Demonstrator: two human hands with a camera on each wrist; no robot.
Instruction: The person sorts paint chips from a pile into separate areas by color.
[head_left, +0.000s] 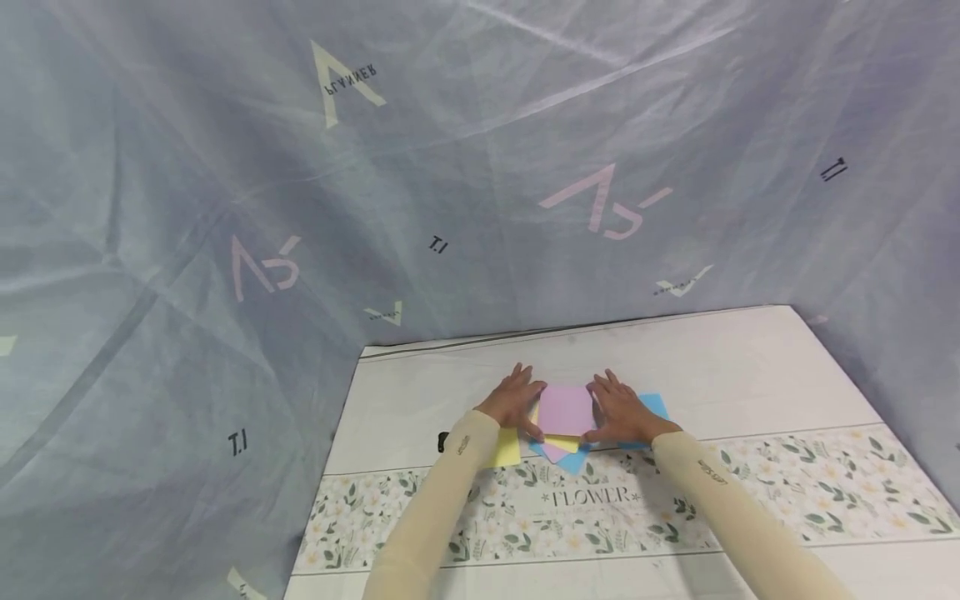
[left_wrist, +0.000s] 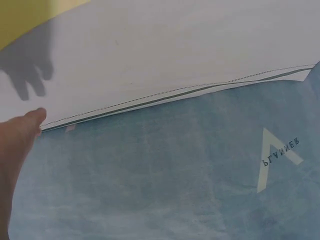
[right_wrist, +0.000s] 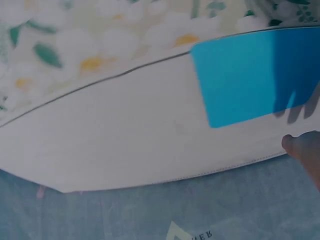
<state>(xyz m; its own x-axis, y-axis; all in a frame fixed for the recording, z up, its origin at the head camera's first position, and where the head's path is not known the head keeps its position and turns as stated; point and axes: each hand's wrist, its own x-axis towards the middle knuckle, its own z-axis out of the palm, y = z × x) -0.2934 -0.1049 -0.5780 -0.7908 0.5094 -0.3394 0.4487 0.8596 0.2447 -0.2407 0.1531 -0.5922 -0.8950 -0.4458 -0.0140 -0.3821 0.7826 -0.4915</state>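
Between the left hand [head_left: 512,403] and right hand [head_left: 624,414], fingers spread apart, the pink card [head_left: 566,410] is found. Probably light and bendy, it is best held by its edges beside the fingertips.

The left hand [head_left: 513,402] and right hand [head_left: 621,412] lie spread on either side of a pink square [head_left: 566,410], though whether their fingers press its edges is hard to tell. Under its lower edge, yellow, pink and blue corners fan out. A yellow sheet [head_left: 507,450] shows beside the left sleeve [head_left: 467,454], near a small black object [head_left: 442,442]; a blue sheet [head_left: 655,406] lies partly behind the right hand. The white tablecloth [head_left: 690,358] bears a floral band reading "FLOWER", and grey-blue printed fabric [head_left: 480,175] hangs beyond.
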